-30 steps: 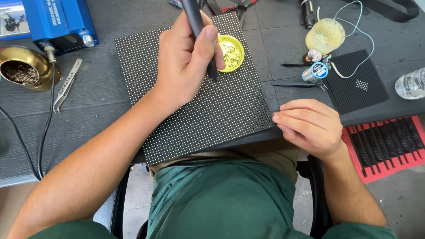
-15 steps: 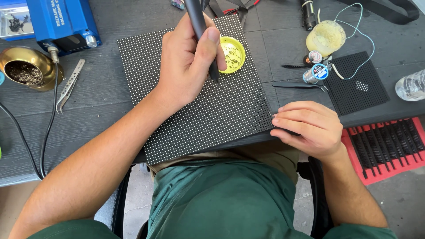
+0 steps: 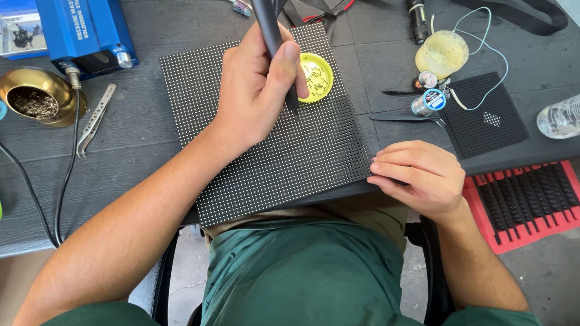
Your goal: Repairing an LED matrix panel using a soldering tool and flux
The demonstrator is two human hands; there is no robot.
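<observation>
While my left hand wraps the dark pen-shaped soldering iron handle, its tip reaches down to the large black dot-matrix panel, just beside the small yellow round lid resting on the panel's far edge. Left grip: closed fully round the handle, thumb laid along the front, as one holds a pen, which I judge gives fine control of the tip. The exact contact point is hidden behind my fingers.

My right hand lies flat on the panel's near right corner, fingers together and curled over the edge; it holds nothing, only presses. I judge this keeps the panel from sliding, since its near edge overhangs the dark grey table above my lap.

The yellow lid holds small dark bits, too small to identify; it sits near the tip, presumably for quick reach.

Left of the panel: metal tweezers, a brass bowl of wire wool, and a blue box-shaped soldering station with a black cable running off toward the near table edge.

Right of the panel: a small black perforated square, a small solder spool, a pale yellow round tub, a clear plastic bottle. A red tray of black strips sits lower, off the table.
</observation>
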